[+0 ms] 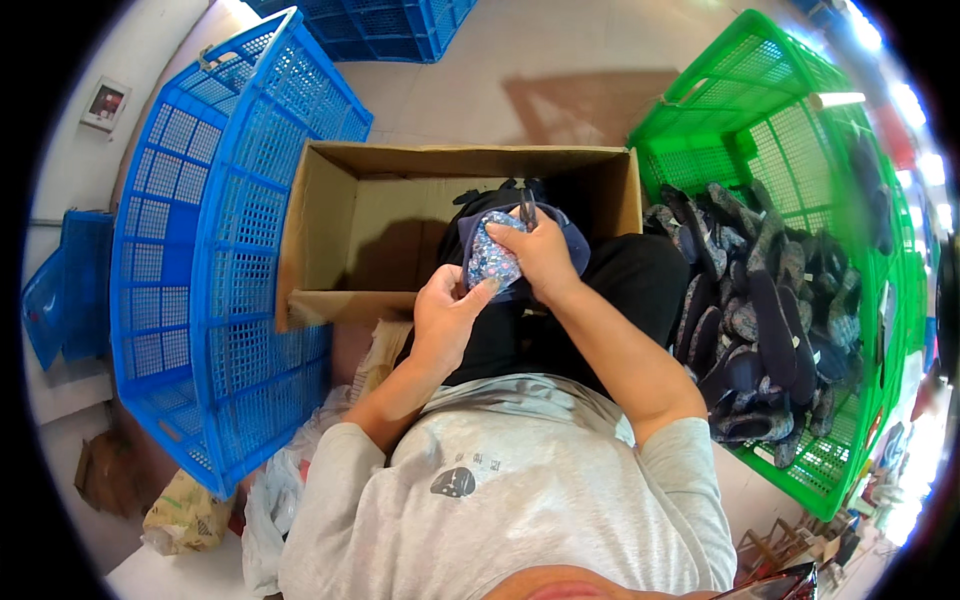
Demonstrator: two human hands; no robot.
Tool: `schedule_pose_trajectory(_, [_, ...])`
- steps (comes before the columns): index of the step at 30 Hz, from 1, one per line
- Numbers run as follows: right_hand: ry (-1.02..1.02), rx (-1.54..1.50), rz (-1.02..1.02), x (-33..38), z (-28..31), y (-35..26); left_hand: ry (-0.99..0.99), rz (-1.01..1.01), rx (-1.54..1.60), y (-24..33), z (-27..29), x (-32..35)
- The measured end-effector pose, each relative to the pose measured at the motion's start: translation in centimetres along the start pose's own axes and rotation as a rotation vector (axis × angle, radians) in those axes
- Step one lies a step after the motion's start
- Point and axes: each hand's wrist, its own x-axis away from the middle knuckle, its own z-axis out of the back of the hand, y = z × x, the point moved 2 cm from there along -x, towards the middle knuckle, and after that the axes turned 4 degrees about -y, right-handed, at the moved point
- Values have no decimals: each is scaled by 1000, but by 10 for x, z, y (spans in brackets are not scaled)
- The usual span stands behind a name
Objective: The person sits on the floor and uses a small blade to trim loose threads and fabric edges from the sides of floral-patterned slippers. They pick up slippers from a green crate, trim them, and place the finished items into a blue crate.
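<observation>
Over my lap I hold a fabric slipper [494,258], its part facing me speckled blue, white and pink. The thumb and fingers of my left hand [447,312] pinch its near lower edge. My right hand [541,252] grips it from the right, the thumb pressed on the patterned fabric. Dark pointed blades, like those of small thread snips [527,206], stick up from my right hand; their handles are hidden. Dark navy material [577,247] shows behind the slipper and under the right hand, and I cannot tell whether it belongs to the same piece.
An open cardboard box [400,200] stands just beyond my knees. To the right, a green plastic crate [790,160] holds a heap of dark patterned slippers [770,320]. Tall blue crates [260,240] stand at the left, with plastic bags [275,510] near them. Another blue crate [385,25] is at the back.
</observation>
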Motion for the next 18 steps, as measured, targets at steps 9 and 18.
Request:
schedule_pose_trajectory(9, [362, 624, 400, 20, -27, 10, 187, -638, -906, 37, -7, 1])
schedule_pose_trajectory(18, [30, 628, 246, 11, -4, -13, 256, -849, -1093, 60, 1, -13])
